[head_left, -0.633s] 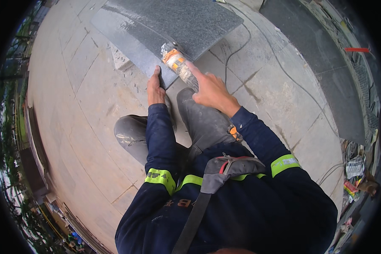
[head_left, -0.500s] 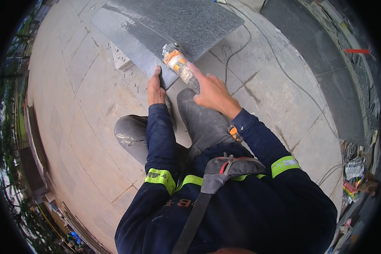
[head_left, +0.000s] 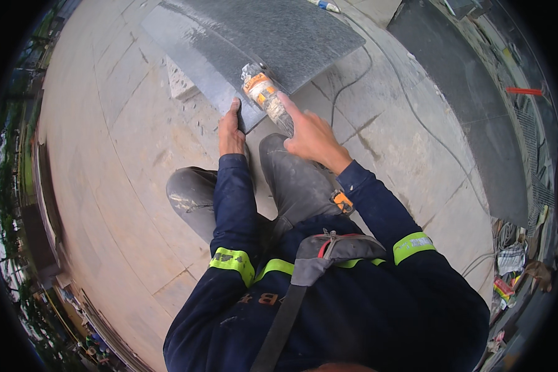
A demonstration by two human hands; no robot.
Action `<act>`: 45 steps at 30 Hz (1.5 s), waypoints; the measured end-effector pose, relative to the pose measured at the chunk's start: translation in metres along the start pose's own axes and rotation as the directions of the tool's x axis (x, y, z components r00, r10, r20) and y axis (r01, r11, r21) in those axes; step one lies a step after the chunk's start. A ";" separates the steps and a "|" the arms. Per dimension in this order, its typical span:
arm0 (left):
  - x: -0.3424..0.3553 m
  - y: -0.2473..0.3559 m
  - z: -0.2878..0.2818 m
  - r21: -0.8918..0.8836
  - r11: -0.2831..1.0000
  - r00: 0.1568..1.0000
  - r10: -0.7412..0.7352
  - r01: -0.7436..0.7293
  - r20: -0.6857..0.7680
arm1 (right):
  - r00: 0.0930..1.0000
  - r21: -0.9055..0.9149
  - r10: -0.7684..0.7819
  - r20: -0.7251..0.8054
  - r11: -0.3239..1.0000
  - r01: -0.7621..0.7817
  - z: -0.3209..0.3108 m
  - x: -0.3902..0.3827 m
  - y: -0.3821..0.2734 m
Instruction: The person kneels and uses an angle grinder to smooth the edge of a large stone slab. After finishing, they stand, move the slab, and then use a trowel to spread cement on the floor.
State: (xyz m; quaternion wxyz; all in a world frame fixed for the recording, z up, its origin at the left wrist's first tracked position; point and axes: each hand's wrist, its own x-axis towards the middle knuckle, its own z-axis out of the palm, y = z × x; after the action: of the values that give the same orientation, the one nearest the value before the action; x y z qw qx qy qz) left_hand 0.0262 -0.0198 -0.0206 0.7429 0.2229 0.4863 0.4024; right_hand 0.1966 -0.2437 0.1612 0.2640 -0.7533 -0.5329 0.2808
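A dark grey stone slab [head_left: 297,40] lies raised off the floor ahead of me, with a lighter, dusty strip along its left side. My right hand [head_left: 316,139] is wrapped round the dusty orange-and-grey body of an angle grinder [head_left: 268,98]. The grinder's head rests over the slab near the line between the dark and light areas; its disc is mostly hidden. My left hand [head_left: 232,131] grips the slab's near corner, thumb on top and fingers out of sight beneath the edge.
A pale block [head_left: 181,84] sits under the slab's left side. A cable [head_left: 409,102] curves across the paved floor [head_left: 136,186] to the right. Farther right lie dark slabs [head_left: 477,124], a red bar [head_left: 524,91] and assorted bags [head_left: 511,260]. Something white and blue [head_left: 325,5] lies beyond the slab.
The whole view has shifted slightly, so the slab appears a little farther right and lower. Both hands keep their holds, and the grinder stays at about the same place on the slab.
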 end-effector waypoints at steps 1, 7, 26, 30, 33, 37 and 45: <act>-0.002 0.000 0.003 -0.002 1.000 1.000 0.003 -0.003 -0.008 | 1.000 0.005 0.003 0.007 1.000 -0.003 0.000 0.004 -0.001; -0.017 0.006 0.010 0.029 0.999 0.998 0.020 -0.018 -0.063 | 1.000 -0.014 -0.002 0.019 1.000 0.002 0.007 0.023 -0.004; -0.031 0.011 0.018 0.055 0.996 0.992 0.075 -0.070 -0.102 | 0.998 -0.025 -0.058 0.030 0.998 0.059 0.009 0.083 -0.013; -0.020 0.006 0.011 0.039 0.998 0.993 0.048 -0.044 -0.106 | 0.997 -0.006 -0.065 0.030 0.998 0.065 0.000 0.055 -0.017; -0.015 0.008 0.005 0.052 0.999 0.995 0.003 0.002 -0.096 | 0.998 -0.009 -0.041 0.038 0.999 0.042 -0.005 0.031 -0.013; -0.018 0.005 0.008 0.026 0.999 0.995 0.041 -0.039 -0.095 | 0.998 -0.012 0.019 0.068 1.000 -0.018 -0.009 0.014 -0.012; -0.025 0.005 0.012 0.054 0.995 0.990 0.085 -0.080 -0.110 | 0.999 0.006 0.009 0.042 1.000 -0.009 0.000 0.030 -0.008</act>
State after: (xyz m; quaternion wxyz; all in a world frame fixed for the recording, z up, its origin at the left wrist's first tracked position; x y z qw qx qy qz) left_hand 0.0303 -0.0365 0.0018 0.6915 0.2383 0.5274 0.4324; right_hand 0.1998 -0.2127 0.1621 0.2538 -0.7488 -0.5341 0.2993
